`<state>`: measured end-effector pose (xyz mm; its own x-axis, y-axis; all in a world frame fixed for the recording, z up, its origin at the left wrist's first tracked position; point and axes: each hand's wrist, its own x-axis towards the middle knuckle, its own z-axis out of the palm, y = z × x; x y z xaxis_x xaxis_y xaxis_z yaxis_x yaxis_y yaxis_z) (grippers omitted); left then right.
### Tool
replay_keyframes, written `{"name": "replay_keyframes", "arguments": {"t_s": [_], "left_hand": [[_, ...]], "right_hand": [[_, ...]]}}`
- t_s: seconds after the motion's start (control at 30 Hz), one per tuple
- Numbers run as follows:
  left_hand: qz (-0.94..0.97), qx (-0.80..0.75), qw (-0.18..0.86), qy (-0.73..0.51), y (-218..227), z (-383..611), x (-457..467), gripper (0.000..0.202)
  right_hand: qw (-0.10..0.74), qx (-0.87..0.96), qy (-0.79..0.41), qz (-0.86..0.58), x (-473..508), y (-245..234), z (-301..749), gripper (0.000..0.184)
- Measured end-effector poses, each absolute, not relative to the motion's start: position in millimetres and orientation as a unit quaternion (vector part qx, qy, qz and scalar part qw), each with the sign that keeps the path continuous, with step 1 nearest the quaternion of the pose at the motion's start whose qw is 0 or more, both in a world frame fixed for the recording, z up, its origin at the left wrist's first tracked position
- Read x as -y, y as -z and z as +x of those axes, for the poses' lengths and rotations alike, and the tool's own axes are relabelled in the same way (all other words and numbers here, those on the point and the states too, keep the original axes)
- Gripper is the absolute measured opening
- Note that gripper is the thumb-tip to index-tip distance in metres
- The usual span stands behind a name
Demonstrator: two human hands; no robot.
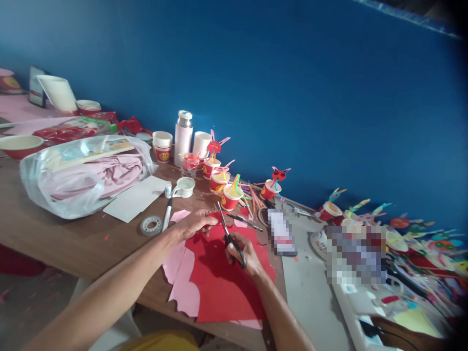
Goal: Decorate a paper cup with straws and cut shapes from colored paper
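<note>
A red paper sheet point(223, 282) lies on the brown table point(73, 243), on top of pink paper point(183, 282). My right hand point(244, 253) grips black-handled scissors point(228, 234), blades pointing up and away over the sheet's far edge. My left hand point(195, 223) rests flat on the red sheet's far left corner, fingers by the blades, pinning the paper.
Red paper cups with paper ears point(219, 178) stand behind the sheet, by a white flask point(183, 136) and a white mug point(184, 187). A tape roll point(151, 225), a marker point(167, 214), white paper point(135, 197) and a plastic bag point(84, 170) lie left. Craft clutter point(420, 243) fills the right.
</note>
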<state>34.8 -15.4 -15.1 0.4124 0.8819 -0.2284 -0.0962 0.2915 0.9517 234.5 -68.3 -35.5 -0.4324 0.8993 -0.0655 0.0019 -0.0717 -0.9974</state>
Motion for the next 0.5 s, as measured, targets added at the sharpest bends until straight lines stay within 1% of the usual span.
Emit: {"name": "replay_keyframes", "arguments": {"t_s": [0.5], "left_hand": [[0.498,-0.425,0.674,-0.342,6.0,34.7,19.5,0.013]], "right_hand": [[0.359,0.590,-0.613,-0.384,67.6,35.0,234.9,0.041]]}}
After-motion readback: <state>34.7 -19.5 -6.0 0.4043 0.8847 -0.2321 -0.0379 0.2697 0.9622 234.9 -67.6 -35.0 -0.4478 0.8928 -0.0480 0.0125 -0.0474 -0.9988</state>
